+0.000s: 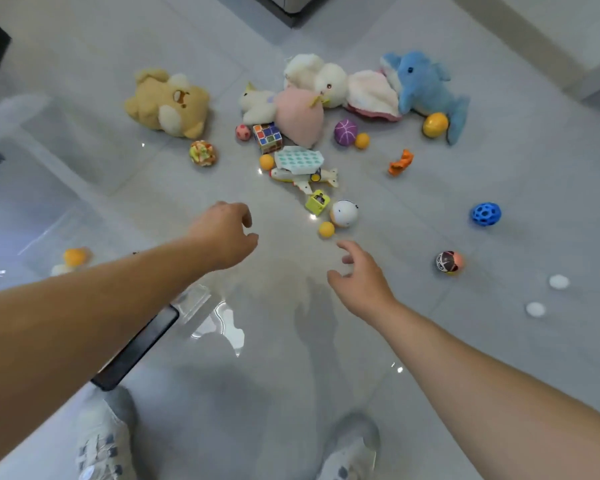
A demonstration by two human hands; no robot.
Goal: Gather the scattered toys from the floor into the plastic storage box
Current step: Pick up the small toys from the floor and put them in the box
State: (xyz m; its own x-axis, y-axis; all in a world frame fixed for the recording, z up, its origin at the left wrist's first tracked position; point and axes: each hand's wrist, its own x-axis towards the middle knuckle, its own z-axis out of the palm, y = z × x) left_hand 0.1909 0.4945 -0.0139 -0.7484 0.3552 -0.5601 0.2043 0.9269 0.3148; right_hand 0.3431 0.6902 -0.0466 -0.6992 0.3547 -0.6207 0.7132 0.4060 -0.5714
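two sneakers (104, 448) stand on glossy grey tile floor (257, 393), left hand (224, 233) and right hand (361, 275) both empty, fingers loose.

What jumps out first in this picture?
A bright jumble of toys on the grey floor: a blue dolphin plush at the far right, a tan bear plush to the left. Nearer, the left hand and right hand reach out, both empty, toward a small orange ball.

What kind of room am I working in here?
Probably a room in a home: glossy grey tiled floor, plush toys like the blue dolphin and tan bear, a clear storage box at left.
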